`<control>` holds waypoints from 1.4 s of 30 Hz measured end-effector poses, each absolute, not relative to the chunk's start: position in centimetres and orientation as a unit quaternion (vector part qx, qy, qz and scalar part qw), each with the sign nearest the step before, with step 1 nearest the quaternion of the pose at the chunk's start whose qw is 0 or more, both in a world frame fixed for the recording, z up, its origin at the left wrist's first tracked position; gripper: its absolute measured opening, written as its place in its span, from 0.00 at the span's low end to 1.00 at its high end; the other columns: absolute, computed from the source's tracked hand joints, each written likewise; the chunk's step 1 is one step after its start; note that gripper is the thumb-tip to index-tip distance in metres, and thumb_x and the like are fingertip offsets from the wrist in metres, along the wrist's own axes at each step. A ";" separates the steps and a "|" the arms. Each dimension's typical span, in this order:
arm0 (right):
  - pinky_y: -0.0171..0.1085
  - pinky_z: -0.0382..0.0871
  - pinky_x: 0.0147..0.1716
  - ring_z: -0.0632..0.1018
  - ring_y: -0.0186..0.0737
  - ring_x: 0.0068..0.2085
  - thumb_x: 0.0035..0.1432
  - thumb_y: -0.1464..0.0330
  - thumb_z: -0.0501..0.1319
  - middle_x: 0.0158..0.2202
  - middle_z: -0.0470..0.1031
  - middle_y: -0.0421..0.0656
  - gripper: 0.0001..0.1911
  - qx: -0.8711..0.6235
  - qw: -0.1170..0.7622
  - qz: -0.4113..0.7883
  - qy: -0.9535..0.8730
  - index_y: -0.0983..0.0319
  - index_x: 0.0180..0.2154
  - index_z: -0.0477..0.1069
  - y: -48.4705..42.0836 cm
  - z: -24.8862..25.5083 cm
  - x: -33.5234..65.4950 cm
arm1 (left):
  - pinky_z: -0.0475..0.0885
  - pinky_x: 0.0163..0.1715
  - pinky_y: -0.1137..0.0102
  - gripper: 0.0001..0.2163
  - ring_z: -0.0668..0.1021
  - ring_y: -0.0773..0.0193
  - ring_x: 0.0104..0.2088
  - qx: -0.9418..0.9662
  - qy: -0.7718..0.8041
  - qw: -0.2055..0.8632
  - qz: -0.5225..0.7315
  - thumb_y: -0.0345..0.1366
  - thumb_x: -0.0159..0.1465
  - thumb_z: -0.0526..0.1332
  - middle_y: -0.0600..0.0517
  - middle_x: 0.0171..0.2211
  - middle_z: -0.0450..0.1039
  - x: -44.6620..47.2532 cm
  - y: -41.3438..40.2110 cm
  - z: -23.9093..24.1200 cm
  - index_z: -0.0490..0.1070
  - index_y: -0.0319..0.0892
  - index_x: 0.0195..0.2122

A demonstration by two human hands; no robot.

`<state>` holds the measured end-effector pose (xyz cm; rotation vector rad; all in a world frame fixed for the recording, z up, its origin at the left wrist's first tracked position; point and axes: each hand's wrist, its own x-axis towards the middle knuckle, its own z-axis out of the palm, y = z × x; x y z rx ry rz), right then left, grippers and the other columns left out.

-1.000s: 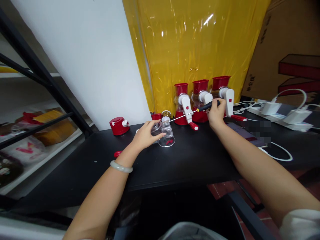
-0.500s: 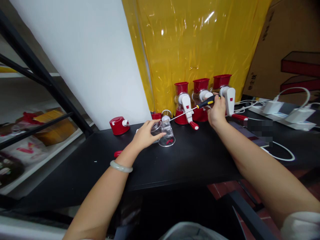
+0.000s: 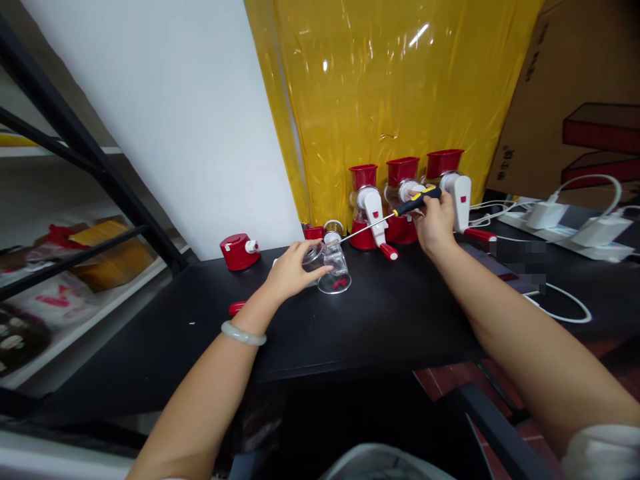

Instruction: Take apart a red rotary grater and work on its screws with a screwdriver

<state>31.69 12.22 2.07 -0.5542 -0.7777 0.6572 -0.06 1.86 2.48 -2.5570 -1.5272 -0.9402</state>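
My left hand (image 3: pixel 293 272) is closed around a clear plastic grater body (image 3: pixel 336 275) lying on the black table. In my right hand (image 3: pixel 435 220) is a screwdriver (image 3: pixel 418 201) with a black and yellow handle, held by the handle between fingers and thumb. Its long shaft slants down to the left, and the tip meets the upper part of the clear body. Whether the tip sits in a screw is too small to tell. Just behind the clear body stands a metal grating drum (image 3: pixel 333 229). A red base (image 3: pixel 240 251) with a white knob is left of my left hand.
Three red and white rotary graters with crank handles, such as this grater (image 3: pixel 365 207), line the back by the yellow curtain (image 3: pixel 390 80). At right are a white power strip (image 3: pixel 590 241), cables and a phone-like device (image 3: pixel 503 269). A red handle (image 3: pixel 237 307) lies near my left wrist.
Almost nothing differs. The fingers of my right hand have shifted slightly on the screwdriver handle; my left hand and the clear body stay in place.
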 end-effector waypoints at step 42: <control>0.46 0.79 0.35 0.81 0.43 0.37 0.57 0.55 0.57 0.34 0.76 0.40 0.17 -0.291 0.842 0.313 -0.330 0.55 0.42 0.55 12.7 1.3 31.7 | 0.71 0.53 0.55 0.28 0.76 0.52 0.52 -0.819 -0.487 0.013 -0.303 0.54 0.60 0.65 0.47 0.56 0.70 -0.2 1.9 2.4 0.64 0.52 0.60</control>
